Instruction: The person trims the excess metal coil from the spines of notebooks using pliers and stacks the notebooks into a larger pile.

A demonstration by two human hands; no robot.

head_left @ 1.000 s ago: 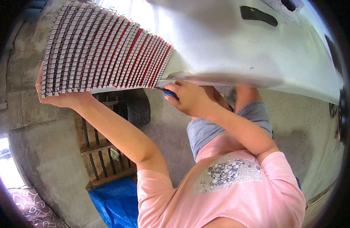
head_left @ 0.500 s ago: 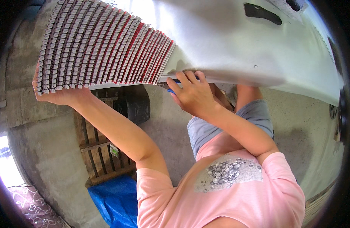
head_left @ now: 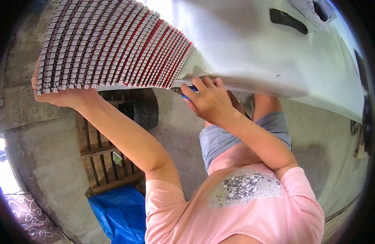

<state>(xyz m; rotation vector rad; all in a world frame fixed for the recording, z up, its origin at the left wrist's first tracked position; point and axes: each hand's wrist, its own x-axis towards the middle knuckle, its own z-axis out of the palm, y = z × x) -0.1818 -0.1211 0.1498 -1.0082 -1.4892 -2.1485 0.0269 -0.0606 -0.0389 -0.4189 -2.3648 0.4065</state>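
A panel of tight rows of small white and red squares, edged with dark wire-like hooks, lies at the upper left on a white-covered table. My left hand is closed round the panel's near left corner, with most of its fingers hidden behind it. At the panel's near right corner, my right hand closes on a blue-handled hand tool, like pliers or snips. The tool's dark jaws point left and reach the panel's corner; what they bite on is too small to make out.
The white table surface holds a dark, sole-shaped piece at the far right. Below on the left are a wooden slatted frame, a dark chair back and a blue plastic sheet. Concrete floor surrounds my legs.
The view has tilted a little, so the table and panel sit slightly differently in it. Both hands keep their holds, and the tool stays at the same corner of the panel.
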